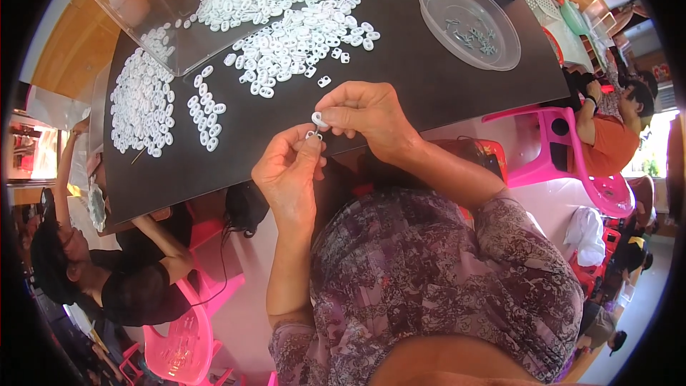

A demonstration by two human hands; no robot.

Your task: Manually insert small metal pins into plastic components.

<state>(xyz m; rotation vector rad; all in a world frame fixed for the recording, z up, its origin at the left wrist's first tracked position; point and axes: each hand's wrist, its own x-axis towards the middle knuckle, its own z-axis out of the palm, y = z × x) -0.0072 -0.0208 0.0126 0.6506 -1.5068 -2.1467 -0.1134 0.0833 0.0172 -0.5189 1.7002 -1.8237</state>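
Observation:
Both hands meet just over the table's near edge. Between the thumb and fingers of my right hand (pixel 375 118) is a small white oval plastic piece with a hole (pixel 319 120). My left hand (pixel 289 171) pinches another small white plastic piece (pixel 312 134) right below it. A thin dark bit shows between the two pieces, too small to make out. Beyond my hands, a heap of loose white two-holed pieces (pixel 286 50) spreads over the dark table (pixel 400 64), with a single white piece (pixel 324 81) nearest my right fingers.
A clear plastic box (pixel 146 39) lies tipped, white pieces spilling out. More pieces form a left pile (pixel 141 107) and a narrow cluster (pixel 207 111). A round clear tray (pixel 504 43) holds small grey parts. Co-workers sit left (pixel 107 271) and right (pixel 607 132); pink chairs (pixel 179 350) stand nearby.

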